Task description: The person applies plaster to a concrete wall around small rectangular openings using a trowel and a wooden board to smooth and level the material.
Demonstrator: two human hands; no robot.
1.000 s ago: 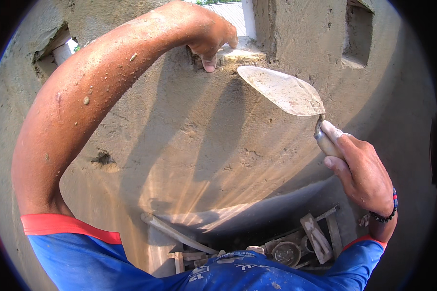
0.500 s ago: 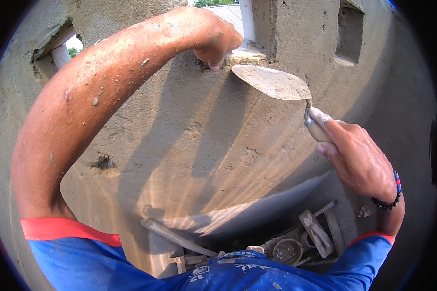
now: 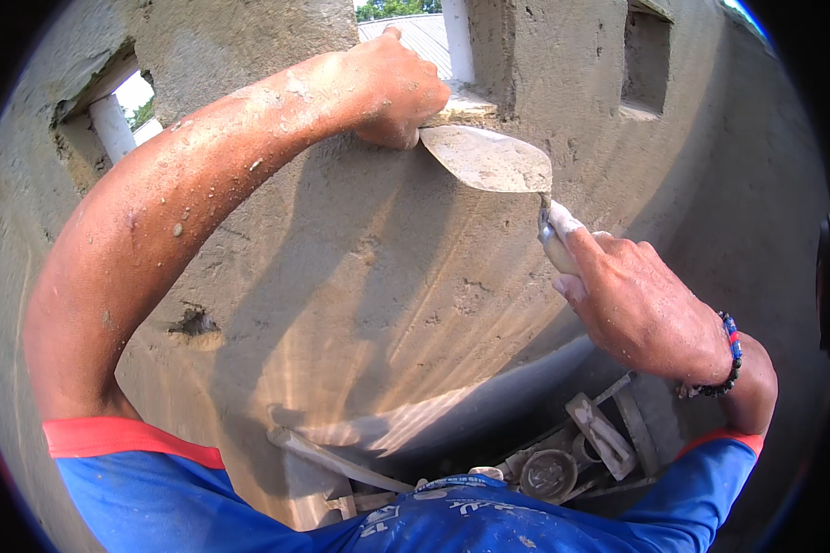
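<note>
My right hand [image 3: 641,300] is wrapped round the pale handle of a pointed trowel [image 3: 489,158], whose blade is smeared with grey mortar. The trowel's tip reaches up to the lower edge of a window opening [image 3: 470,103], right beside my left hand [image 3: 401,92]. That hand is closed at the left corner of the sill, with one finger sticking up; whatever its curled fingers hold, if anything, is hidden. Rough grey plaster covers the wall [image 3: 341,276] below both hands, and bits of mortar cling to my left forearm.
A second opening [image 3: 111,124] lies at the left, and a square recess [image 3: 646,63] at the upper right. A small hole [image 3: 195,323] breaks the plaster low on the left. Below are a round mortar-stained container [image 3: 549,475], a plank [image 3: 341,461] and several wooden pieces.
The trowel has moved left, its tip now meeting my left hand. My left hand has turned and shifted slightly, one finger now raised.
</note>
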